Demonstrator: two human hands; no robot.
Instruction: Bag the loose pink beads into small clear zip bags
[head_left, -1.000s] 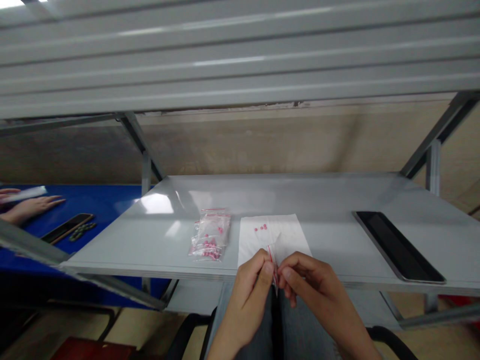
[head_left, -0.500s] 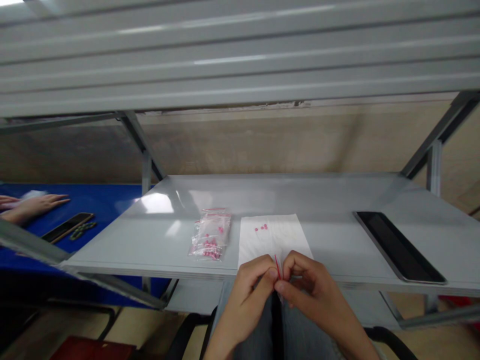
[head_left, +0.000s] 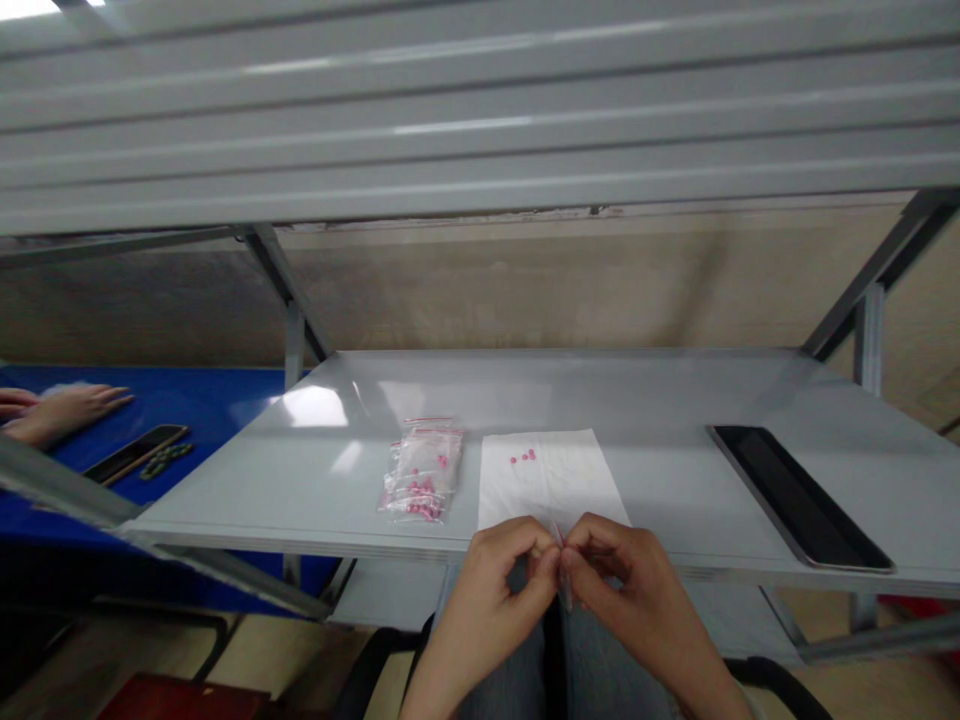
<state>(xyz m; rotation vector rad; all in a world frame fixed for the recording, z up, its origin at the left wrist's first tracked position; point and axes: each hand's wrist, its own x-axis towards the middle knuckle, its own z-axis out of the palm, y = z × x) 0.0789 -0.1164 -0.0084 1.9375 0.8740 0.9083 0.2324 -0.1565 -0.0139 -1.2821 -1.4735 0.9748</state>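
My left hand (head_left: 501,580) and my right hand (head_left: 628,590) meet at the near edge of the grey table (head_left: 645,400), fingertips pinched together on a small clear zip bag (head_left: 561,568) with a red seal line. Most of the bag is hidden between the fingers. Just beyond the hands lies a white paper sheet (head_left: 551,480) with three small pink beads (head_left: 523,457) on its far part. To the left of the sheet sits a pile of small clear bags (head_left: 422,482) holding pink beads.
A dark tablet (head_left: 796,495) lies flat at the table's right. On the blue table (head_left: 187,410) at left rest another person's hand (head_left: 64,410), a phone (head_left: 135,453) and a small dark object (head_left: 165,460). A grey shelf hangs overhead.
Both hands have dropped slightly toward the table's near edge and closed tighter around the small bag, so less of it shows. The other person's hand at left shifted a little.
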